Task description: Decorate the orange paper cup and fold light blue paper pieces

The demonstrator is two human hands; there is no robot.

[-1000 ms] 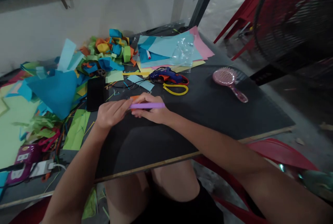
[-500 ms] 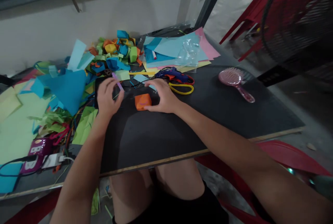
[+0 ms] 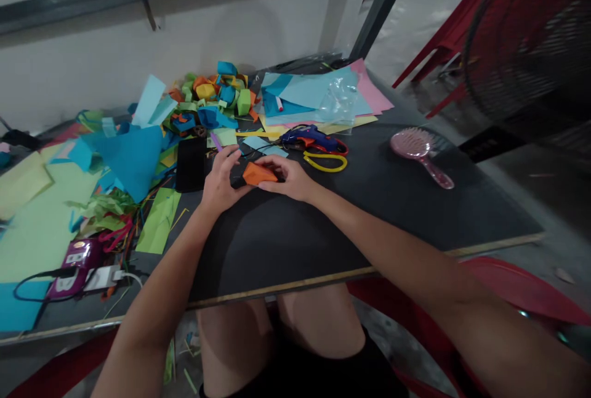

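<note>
A small orange folded-paper box (image 3: pixel 258 174) is tilted up off the black tabletop between my hands. My right hand (image 3: pixel 295 181) is closed on its right side, thumb in front and fingers behind. At the left of the box, my left hand (image 3: pixel 221 183) has its fingers apart. Its thumb reaches to the box's lower left edge; whether it touches I cannot tell. Just beyond those fingers lies a purple pen-like stick (image 3: pixel 215 142), partly hidden. A black phone (image 3: pixel 191 167) lies left of my left hand.
Behind my hands are a blue glue gun (image 3: pixel 311 137) and yellow-handled scissors (image 3: pixel 325 162). Folded paper pieces (image 3: pixel 205 93) are heaped near the wall. A pink hairbrush (image 3: pixel 415 142) lies at the right. A purple power socket (image 3: pixel 76 268) with cables stands at the left, beside paper sheets.
My left hand has let go of the purple stick and moved right to the box. My right hand has taken hold of the orange box and tipped it up. The view has shifted slightly.
</note>
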